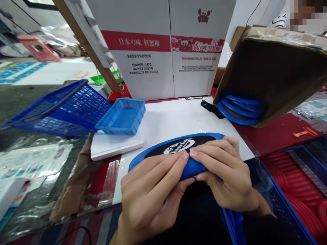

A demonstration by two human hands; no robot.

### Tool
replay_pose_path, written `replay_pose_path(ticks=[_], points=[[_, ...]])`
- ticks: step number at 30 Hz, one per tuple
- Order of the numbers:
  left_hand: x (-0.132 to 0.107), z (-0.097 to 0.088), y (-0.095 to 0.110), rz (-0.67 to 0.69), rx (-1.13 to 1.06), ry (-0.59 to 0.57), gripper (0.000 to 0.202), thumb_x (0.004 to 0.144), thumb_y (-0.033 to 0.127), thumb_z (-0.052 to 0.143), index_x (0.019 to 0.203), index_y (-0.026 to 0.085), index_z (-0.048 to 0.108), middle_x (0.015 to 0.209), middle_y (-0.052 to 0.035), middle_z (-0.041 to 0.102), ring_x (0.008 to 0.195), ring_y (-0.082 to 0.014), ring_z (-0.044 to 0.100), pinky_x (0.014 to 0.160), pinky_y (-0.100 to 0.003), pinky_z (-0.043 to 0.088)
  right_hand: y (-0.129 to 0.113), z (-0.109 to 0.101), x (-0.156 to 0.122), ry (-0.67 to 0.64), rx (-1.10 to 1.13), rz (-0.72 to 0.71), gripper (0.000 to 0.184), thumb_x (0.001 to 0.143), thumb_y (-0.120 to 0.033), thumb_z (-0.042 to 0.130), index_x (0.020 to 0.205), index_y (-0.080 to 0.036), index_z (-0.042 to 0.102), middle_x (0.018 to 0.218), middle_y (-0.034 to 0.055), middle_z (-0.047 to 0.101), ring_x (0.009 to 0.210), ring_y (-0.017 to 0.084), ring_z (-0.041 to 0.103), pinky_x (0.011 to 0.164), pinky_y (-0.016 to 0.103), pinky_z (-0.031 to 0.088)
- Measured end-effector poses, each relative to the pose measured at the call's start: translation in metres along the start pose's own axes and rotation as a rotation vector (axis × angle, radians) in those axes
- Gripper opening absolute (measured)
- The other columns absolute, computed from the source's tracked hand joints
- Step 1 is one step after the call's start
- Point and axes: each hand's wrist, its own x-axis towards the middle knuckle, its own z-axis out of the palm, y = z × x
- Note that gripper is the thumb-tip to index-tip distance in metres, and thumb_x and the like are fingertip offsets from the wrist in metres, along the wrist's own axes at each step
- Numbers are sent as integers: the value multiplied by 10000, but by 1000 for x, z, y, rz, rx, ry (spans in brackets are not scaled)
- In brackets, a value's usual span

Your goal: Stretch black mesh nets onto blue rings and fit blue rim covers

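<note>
Head view: the left hand (pixel 150 190) and right hand (pixel 224 173) both pinch the near rim of the blue disc (pixel 178 144), held low over the white tabletop (pixel 173 119). It looks light, soft-rimmed and bendable, and is best gripped at the rim.

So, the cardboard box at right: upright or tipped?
Tipped: the box lies on its side, mouth facing left, blue rings inside.
</note>
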Motion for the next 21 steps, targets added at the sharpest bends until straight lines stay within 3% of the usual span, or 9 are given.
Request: replay_pose_path(ticks=[7, 11, 15, 18, 21], points=[[-6, -1, 5, -46, 43, 84, 376, 927, 133, 764, 1291, 222, 733, 1132, -56, 816, 1000, -264, 787, 861, -404, 653, -10, 6, 2, 41, 15, 28, 350, 1014, -161, 619, 1330, -264, 728, 1165, 55, 811, 1001, 277, 714, 992, 523, 443], [6, -7, -3, -28, 28, 25, 397, 925, 157, 785, 1309, 240, 728, 1168, -56, 811, 1007, -258, 788, 864, -385, 655, -6, 8, 10, 42, -2, 5, 261, 1045, -209, 635, 1284, -246, 734, 1170, 53, 811, 986, 259, 714, 973, 499, 455], [6, -12, -31, -27, 2, 28, 407, 909, 238, 834, 1302, 253, 729, 1199, -68, 807, 1042, -254, 785, 927, -392, 654, 9, 0, 6, 61, -11, 39, 261, 1057, -256, 645, 1306, -256, 724, 1179, 62, 802, 1040, 281, 715, 962, 487, 483], [-11, -12, -63, -101, -2, 82, 429, 901, 255, 844, 1315, 243, 730, 1201, -81, 807, 1083, -260, 781, 988, -413, 644, 33, -10, -9, 140, 62, 127, 310, 1033, -256, 673, 1337, -287, 725, 1211, 66, 787, 1100, 312, 708, 979, 512, 515], [-33, -5, -84, -159, -144, 110, 395, 911, 311, 838, 1285, 218, 754, 1162, -112, 813, 1069, -272, 787, 960, -421, 659, 60, -17, -31, 190, 181, 147, 335, 1018, -289, 678, 1349, -295, 730, 1205, 83, 780, 1136, 346, 691, 972, 552, 548]])
